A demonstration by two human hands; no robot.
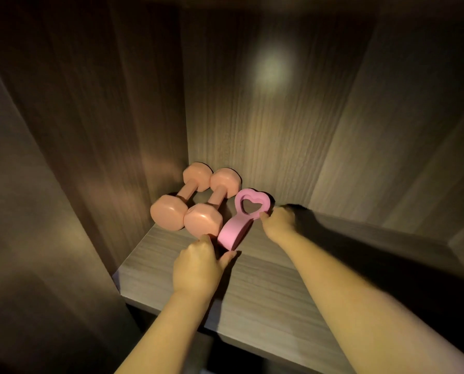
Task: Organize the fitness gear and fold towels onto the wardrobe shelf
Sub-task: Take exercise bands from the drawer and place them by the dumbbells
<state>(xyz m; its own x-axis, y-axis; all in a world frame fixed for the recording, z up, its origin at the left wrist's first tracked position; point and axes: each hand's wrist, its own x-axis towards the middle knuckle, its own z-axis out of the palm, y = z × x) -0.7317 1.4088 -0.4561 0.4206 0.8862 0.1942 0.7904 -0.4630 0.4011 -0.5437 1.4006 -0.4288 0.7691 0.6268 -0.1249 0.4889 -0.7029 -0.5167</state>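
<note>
Two peach-pink dumbbells (190, 201) lie side by side in the back left corner of the wooden wardrobe shelf (293, 279). Just right of them lies a pink exercise piece (235, 228) with a heart-shaped opening at its far end and a rounded near end. My left hand (198, 268) pinches its near end between thumb and fingers, close to the nearer dumbbell head. My right hand (278, 221) holds the right edge of the heart end. No towels are in view.
The shelf is boxed in by dark wood-grain walls: a left side panel (90, 130), a back panel (252, 117) and a right panel (400, 130). The shelf's front edge (225, 333) runs diagonally below my forearms. Bare shelf surface extends to the right of the pink piece.
</note>
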